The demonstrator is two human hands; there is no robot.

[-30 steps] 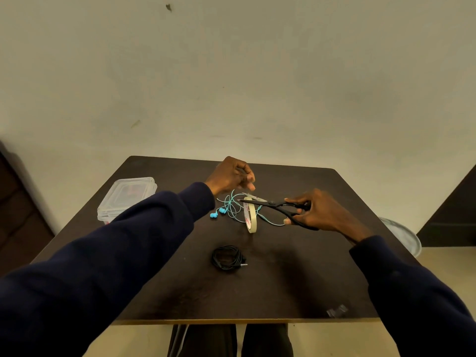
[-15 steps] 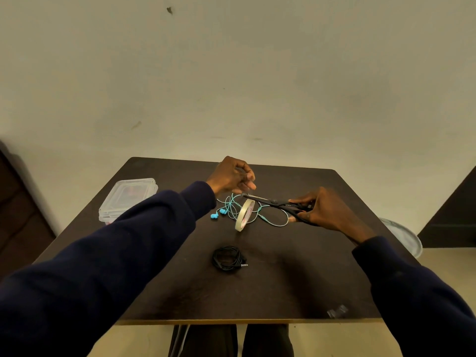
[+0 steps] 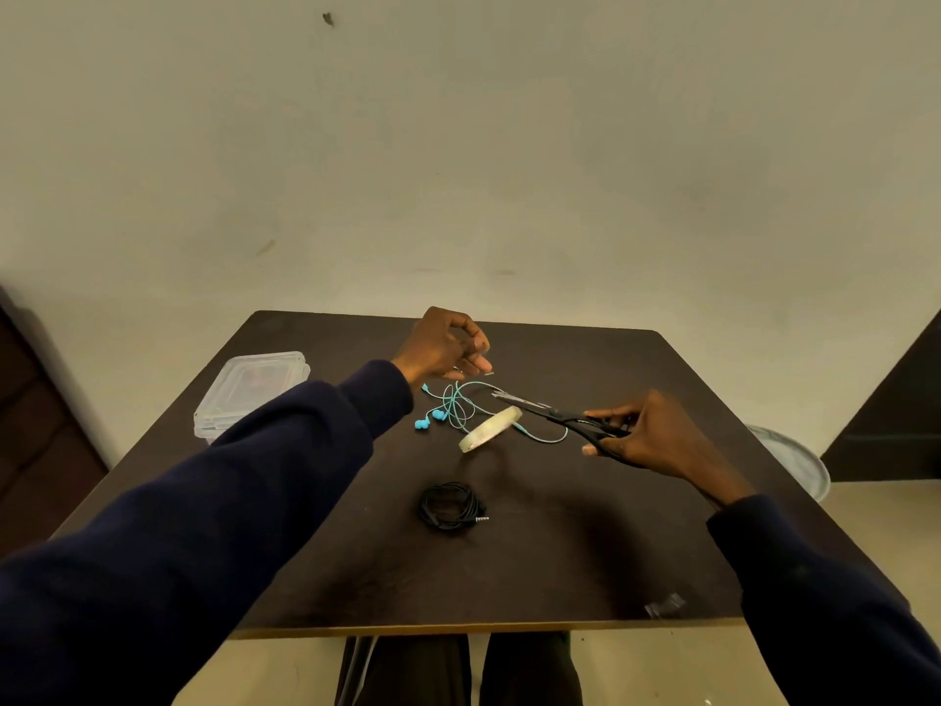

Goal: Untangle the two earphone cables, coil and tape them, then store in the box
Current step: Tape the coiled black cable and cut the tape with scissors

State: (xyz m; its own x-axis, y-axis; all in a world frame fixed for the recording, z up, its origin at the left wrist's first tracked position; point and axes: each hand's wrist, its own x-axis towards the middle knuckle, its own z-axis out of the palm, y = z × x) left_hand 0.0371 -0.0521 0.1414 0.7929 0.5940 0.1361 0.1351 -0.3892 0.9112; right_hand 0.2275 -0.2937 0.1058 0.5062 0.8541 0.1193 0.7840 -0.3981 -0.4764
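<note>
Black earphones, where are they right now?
In the head view, the black earphones lie coiled near the middle of the table, closer to the person than the tape roll and blue earphones.

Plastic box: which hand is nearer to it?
Left. The left hand, pinching a tape strip, is right of the plastic box, above the blue earphone cable; the right hand, holding the scissors, is farther right, beyond the tape roll.

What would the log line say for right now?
left hand pinches tape piece | right hand holds scissors | teal earphones loose | black earphones coiled | tape roll on table | box closed
</note>
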